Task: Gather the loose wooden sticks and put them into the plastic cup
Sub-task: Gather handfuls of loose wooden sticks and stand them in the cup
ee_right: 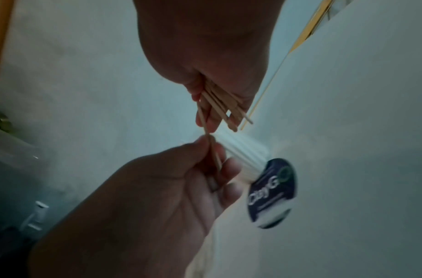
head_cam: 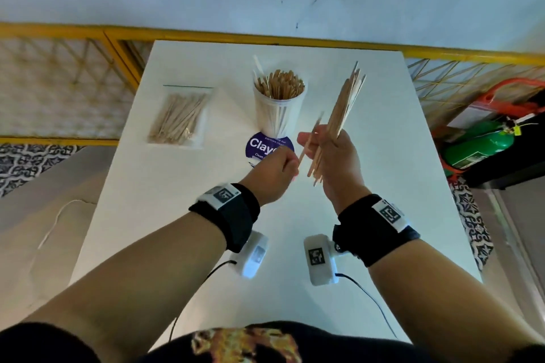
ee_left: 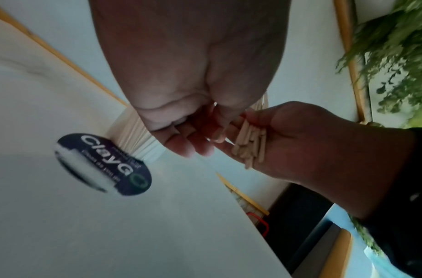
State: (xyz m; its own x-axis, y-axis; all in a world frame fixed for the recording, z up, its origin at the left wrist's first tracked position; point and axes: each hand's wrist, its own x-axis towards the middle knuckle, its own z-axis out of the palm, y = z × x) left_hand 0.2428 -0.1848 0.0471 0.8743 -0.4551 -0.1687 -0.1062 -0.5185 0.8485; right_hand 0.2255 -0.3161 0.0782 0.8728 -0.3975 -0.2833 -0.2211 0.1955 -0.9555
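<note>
Above the white table [head_cam: 368,186], my right hand [head_cam: 318,143] grips a bundle of wooden sticks [head_cam: 345,103] that slants up and away; its lower ends [ee_left: 250,146] poke out below the palm. My left hand [head_cam: 290,166] pinches a single stick [head_cam: 309,141] by its lower end, right beside the bundle. In the right wrist view that single stick [ee_right: 210,146] runs from the left hand [ee_right: 205,150] up to the right hand's fingers [ee_right: 205,116]. The clear plastic cup [head_cam: 278,115] stands upright behind the hands, packed with sticks.
A zip bag of sticks [head_cam: 177,118] lies flat to the left of the cup. A round purple "ClayGo" label [head_cam: 265,146] lies on the table in front of the cup. A yellow railing [head_cam: 206,35] runs behind the table, and a green cylinder [head_cam: 477,144] lies on the right.
</note>
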